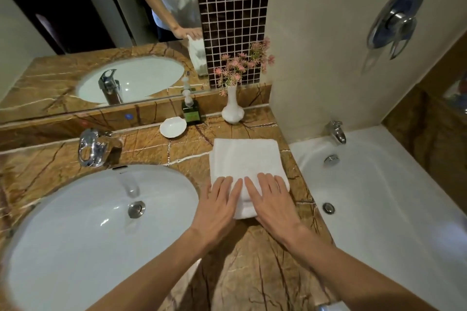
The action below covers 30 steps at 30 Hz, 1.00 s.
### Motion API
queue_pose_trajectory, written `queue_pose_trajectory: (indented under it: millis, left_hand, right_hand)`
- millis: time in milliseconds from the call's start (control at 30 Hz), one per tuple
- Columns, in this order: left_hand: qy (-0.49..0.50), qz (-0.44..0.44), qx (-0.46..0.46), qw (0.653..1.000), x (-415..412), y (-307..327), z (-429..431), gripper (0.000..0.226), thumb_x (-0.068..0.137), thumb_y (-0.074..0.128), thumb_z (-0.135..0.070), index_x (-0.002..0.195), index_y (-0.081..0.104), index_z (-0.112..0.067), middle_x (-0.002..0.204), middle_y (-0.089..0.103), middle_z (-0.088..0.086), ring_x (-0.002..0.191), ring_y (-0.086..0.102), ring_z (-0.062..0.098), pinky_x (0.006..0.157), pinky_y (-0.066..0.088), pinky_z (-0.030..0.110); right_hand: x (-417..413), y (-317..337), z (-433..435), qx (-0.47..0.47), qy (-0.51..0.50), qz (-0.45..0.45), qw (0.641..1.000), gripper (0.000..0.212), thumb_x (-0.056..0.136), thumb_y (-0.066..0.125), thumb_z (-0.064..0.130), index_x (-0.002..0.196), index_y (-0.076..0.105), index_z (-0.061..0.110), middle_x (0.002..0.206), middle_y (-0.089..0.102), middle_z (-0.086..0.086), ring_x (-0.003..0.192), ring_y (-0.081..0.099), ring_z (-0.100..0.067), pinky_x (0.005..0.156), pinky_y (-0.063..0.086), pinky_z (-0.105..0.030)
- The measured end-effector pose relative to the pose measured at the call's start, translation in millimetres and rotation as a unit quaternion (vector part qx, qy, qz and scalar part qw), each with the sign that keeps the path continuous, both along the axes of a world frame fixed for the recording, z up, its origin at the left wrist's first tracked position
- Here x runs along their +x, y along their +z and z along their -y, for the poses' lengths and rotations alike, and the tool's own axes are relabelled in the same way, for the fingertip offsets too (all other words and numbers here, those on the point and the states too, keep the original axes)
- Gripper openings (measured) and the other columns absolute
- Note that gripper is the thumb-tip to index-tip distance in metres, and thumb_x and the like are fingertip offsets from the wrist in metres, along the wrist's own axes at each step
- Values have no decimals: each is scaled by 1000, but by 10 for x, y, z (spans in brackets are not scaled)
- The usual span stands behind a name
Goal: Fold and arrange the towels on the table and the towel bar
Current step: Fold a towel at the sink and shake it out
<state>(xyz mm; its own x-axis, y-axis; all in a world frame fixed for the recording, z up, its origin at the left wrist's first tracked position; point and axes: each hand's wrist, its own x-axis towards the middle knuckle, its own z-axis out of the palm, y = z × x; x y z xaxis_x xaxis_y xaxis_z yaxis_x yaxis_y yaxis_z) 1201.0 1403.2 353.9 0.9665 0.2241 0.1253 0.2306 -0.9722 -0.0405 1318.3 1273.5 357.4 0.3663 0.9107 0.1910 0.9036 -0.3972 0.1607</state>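
Towel: white towel (245, 159), folded into a thick rectangle, flat on the marble counter (252, 272) just right of the sink (75, 222), its long side running away from the person.
Left hand: the left hand (217, 207) is down flat on the towel's near end, on the side closer to the sink. Fingers are straight and spread, palm pressing, and nothing is grasped.
Right hand: the right hand (273, 204) is flat too, on the side farther from the sink. Its fingers are laid out straight on the cloth with no grip on it, and the two hands nearly meet at the fingertips.
Faucet: the chrome faucet (93, 146) stands at the sink's back rim.
Soap dish: a small white soap dish (173, 127) sits behind the sink, toward its right.
Bottle: a green pump bottle (191, 111) stands just beyond the dish, against the back ledge.
Vase: a white vase (232, 108) with pink flowers (242, 65) is farther right of the sink, behind the towel.
Bathtub: the white bathtub (379, 197) is well right of the sink, past the towel and the counter edge.
Mirror: the mirror (75, 33) is on the wall behind the sink.
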Motion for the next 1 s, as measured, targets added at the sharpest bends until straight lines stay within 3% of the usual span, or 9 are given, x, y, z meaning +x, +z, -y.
queue_pose_trajectory:
  millis: [133, 267, 400, 467, 633, 767, 867, 1000]
  left_hand:
    - [-11, -13, -24, 1000, -163, -48, 58, 79, 67, 64, -48, 132, 41, -9, 125, 54, 18, 113, 49, 35, 91, 43, 50]
    - [-1, 1, -33, 999, -111, 92, 7, 62, 85, 40, -50, 132, 46, -10, 130, 51, 15, 119, 50, 33, 95, 30, 47]
    - [46, -19, -61, 997, 50, 215, -54, 60, 96, 21, -46, 147, 32, -16, 155, 27, 13, 143, 23, 34, 111, 27, 54]
    - [51, -44, -64, 996, 116, 211, -86, 62, 98, 7, -47, 150, 22, -19, 158, 16, 11, 145, 10, 33, 115, 16, 55]
    - [38, -91, -63, 993, 159, 187, -105, 73, 84, -22, -55, 149, -8, -25, 159, -12, 5, 144, -18, 28, 118, -9, 47]
    - [34, -109, -64, 991, 115, 147, -87, 69, 83, -22, -55, 146, -17, -26, 158, -18, 5, 143, -24, 28, 117, -12, 44]
    - [31, -106, -83, 990, 108, 157, -87, 64, 90, -9, -52, 148, -15, -25, 157, -21, 4, 142, -26, 26, 118, -12, 43]
    - [49, -43, -174, 983, 91, 180, -173, 63, 95, 4, -51, 152, -2, -25, 158, -16, 4, 144, -21, 22, 118, -11, 37]
  right_hand:
    - [-58, -52, 131, -9, 32, -18, 999, 95, 55, 85, 49, 131, 42, 11, 116, 57, -20, 100, 54, -35, 86, 50, -45]
    - [8, 98, 173, 5, 54, -23, 998, 73, 71, 71, 58, 125, 50, 14, 119, 61, -18, 102, 59, -33, 84, 51, -42]
    - [95, 201, 75, -21, 20, -52, 998, 59, 86, 45, 53, 127, 58, 12, 132, 56, -19, 119, 55, -35, 97, 46, -47]
    - [113, 242, 31, -48, 7, -68, 997, 65, 87, 32, 52, 131, 57, 12, 137, 53, -18, 126, 52, -34, 102, 42, -49]
    - [103, 196, 20, -80, 5, -89, 993, 69, 89, 27, 54, 137, 51, 11, 143, 49, -14, 133, 46, -30, 108, 34, -48]
    - [61, 132, 51, -87, 1, -104, 991, 71, 93, 23, 57, 143, 44, 12, 150, 40, -13, 139, 36, -30, 111, 29, -49]
    - [58, 159, 26, -93, 7, -127, 988, 72, 96, 10, 57, 149, 31, 13, 157, 24, -12, 146, 20, -30, 117, 18, -50]
    - [106, 290, -87, -61, -41, -145, 987, 71, 97, 6, 52, 138, 50, 15, 147, 43, -17, 138, 37, -33, 112, 27, -52]
